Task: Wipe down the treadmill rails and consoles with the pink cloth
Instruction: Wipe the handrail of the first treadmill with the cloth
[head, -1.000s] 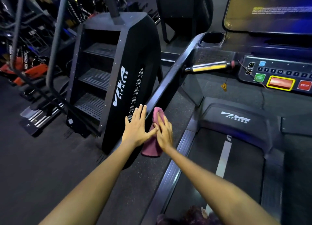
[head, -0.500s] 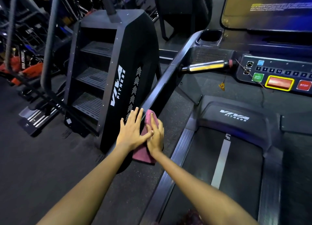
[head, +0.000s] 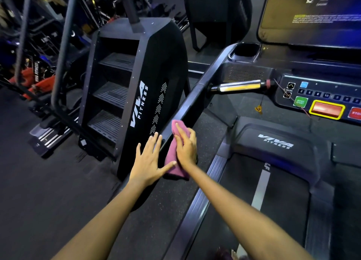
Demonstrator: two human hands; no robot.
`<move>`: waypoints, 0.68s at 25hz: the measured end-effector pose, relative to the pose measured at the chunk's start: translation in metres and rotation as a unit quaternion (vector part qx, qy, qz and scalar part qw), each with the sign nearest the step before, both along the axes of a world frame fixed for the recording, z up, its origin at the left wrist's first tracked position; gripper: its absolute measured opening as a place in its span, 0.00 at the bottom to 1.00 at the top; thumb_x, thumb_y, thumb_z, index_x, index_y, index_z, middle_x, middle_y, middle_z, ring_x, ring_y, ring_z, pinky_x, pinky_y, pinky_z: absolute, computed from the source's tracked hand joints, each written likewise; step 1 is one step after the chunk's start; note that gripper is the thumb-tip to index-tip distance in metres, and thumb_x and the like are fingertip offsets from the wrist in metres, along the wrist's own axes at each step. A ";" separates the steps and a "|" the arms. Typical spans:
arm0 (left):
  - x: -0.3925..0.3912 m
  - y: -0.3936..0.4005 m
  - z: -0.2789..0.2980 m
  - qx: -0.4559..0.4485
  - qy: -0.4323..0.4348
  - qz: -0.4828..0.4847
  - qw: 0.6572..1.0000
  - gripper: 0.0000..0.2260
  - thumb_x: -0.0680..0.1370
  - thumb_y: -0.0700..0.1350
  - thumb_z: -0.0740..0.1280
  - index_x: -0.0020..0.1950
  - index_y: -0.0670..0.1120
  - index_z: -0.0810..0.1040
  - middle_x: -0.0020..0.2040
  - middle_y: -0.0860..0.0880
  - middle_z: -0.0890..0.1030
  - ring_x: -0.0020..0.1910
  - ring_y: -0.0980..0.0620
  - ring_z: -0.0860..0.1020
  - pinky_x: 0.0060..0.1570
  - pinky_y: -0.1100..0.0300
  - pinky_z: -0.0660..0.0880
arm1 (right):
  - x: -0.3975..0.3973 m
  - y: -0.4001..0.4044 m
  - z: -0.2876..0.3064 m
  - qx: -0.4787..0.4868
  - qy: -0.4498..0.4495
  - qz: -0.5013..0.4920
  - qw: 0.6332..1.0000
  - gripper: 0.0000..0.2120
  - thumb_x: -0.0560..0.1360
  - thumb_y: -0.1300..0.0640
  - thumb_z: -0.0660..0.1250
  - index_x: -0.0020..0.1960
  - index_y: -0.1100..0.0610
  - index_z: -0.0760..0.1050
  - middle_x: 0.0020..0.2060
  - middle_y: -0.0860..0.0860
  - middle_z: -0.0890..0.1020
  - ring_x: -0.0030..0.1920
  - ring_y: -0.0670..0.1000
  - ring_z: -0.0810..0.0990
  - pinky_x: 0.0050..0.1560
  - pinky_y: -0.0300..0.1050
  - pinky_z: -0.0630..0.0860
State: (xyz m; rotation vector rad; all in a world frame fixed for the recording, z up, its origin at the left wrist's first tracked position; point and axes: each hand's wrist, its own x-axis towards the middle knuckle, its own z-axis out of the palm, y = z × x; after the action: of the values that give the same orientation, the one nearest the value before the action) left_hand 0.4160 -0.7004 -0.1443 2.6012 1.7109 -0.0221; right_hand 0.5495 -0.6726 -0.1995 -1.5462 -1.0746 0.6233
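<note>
We see one pink cloth (head: 176,152) pressed on the treadmill's left handrail (head: 192,101) by our right hand (head: 186,146), fingers curled over it. Our left hand (head: 149,161) lies flat, fingers spread, thumb touching the cloth. One stair climber (head: 136,84) stands just beside the rail; one console (head: 322,99) sits ahead.

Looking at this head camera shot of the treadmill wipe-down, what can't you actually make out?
- Head view: part of the black sloping treadmill rail is covered by the folded pink cloth and both hands, left and right.
- The stop button and large console screen are cut by the right edge.
- Screen text is too small to read.
</note>
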 end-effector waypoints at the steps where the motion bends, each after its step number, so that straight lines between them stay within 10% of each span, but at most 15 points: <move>1: 0.001 0.001 0.001 -0.006 0.009 0.000 1.000 0.50 0.64 0.77 0.35 0.77 0.47 0.45 0.76 0.53 0.42 0.76 0.54 0.44 0.72 0.45 0.45 | 0.014 0.016 0.003 -0.010 0.004 0.002 1.000 0.16 0.78 0.53 0.61 0.66 0.50 0.73 0.61 0.55 0.71 0.59 0.55 0.72 0.53 0.44 0.70; 12: 0.026 0.033 0.020 0.005 -0.008 -0.033 0.999 0.52 0.65 0.74 0.28 0.73 0.42 0.61 0.74 0.47 0.62 0.76 0.51 0.53 0.73 0.52 0.40 | 0.001 0.010 -0.002 -0.025 0.019 -0.040 0.999 0.18 0.77 0.56 0.63 0.66 0.47 0.72 0.65 0.52 0.70 0.61 0.54 0.70 0.58 0.45 0.70; 17: 0.057 0.075 0.023 -0.005 -0.053 -0.043 0.998 0.54 0.61 0.75 0.24 0.77 0.43 0.50 0.77 0.48 0.53 0.76 0.53 0.49 0.73 0.55 0.41 | 0.027 0.055 0.008 -0.022 0.095 -0.118 0.988 0.20 0.78 0.59 0.61 0.68 0.47 0.69 0.60 0.53 0.73 0.60 0.55 0.73 0.59 0.46 0.69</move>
State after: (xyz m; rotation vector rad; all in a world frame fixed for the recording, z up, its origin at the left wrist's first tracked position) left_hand 0.4734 -0.6256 -0.1213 2.6152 1.5593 0.1037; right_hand 0.5770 -0.6173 -0.1916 -1.5888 -0.7254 0.6206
